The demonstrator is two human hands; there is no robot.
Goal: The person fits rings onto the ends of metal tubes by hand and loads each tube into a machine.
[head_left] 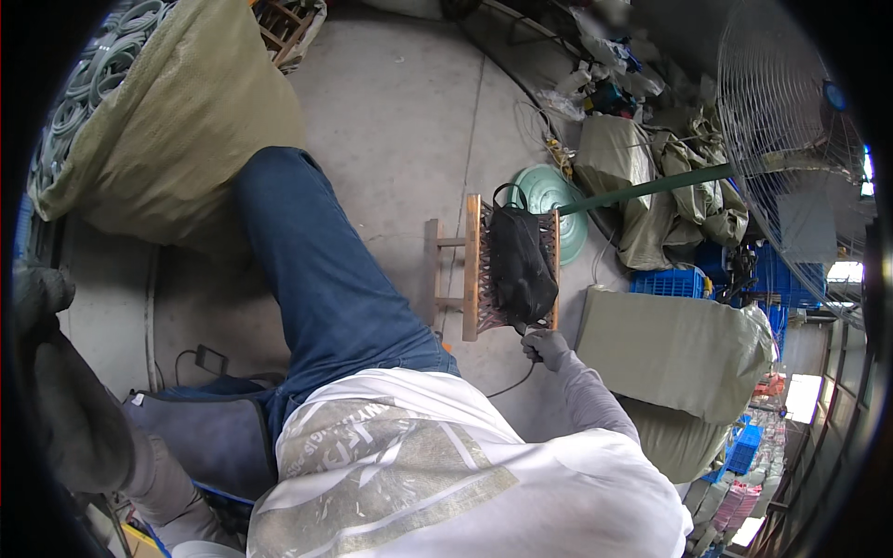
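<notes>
My right hand [547, 348], in a grey glove, is closed beside the near end of a black bag [521, 265]. A thin black cord [514, 384] runs out below the fist and curves to the left. Where the fingers meet the bag, a small dark piece shows, too small to name. The bag, with a loop handle at its far end, lies on a wooden folding stool [473, 270] with a woven seat. My left hand [70, 400], also gloved in grey, is raised large and dark at the left rim; its grip is hard to make out.
A large fan [791, 139] with a green pole [651, 189] and round green base [549, 200] stands beyond the stool. Covered stacks [674, 353] and blue crates [668, 283] line the right. A big sack [186, 121] with grey coils [102, 74] stands far left.
</notes>
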